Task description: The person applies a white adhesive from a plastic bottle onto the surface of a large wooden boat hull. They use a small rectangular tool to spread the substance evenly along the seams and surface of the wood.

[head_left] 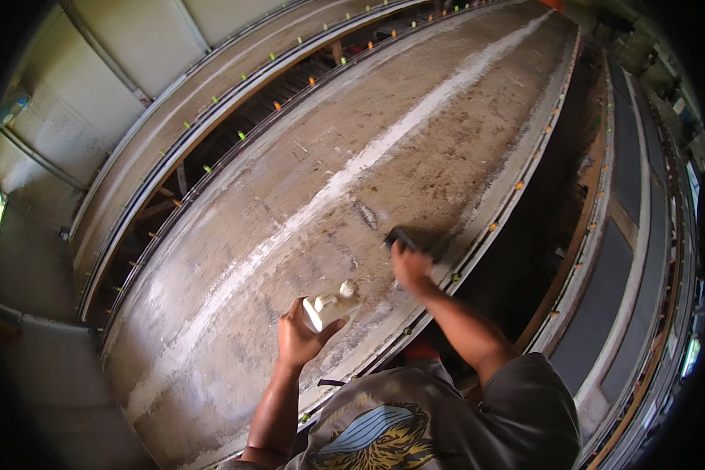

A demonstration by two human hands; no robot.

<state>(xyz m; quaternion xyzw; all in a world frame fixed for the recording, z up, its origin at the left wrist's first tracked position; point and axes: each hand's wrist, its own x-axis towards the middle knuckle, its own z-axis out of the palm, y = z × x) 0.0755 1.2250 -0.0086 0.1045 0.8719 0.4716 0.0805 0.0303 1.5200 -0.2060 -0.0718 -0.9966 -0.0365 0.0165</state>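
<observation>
A cream-white plastic container [333, 307], jug-like with a rounded knob at its far end, rests in my left hand [300, 338], the fingers and thumb wrapped round its near end. It is tilted just above a long brown panel [282, 184]. Farther right, my right hand [412, 268] is closed on a dark flat block [399, 237], which appears to meet the panel's surface. Motion blurs that hand slightly, and its grip partly covers the block. A pale, powdery streak [341, 182] runs lengthwise down the panel's middle.
Orange and green pegs [277, 106] line the panel's edges. A similar long panel [145, 168] lies beyond on the left, across a dark gap. At right stands a frame with grey panels [603, 305], past another dark gap. Pale sheet walling [78, 102] rises at the far left.
</observation>
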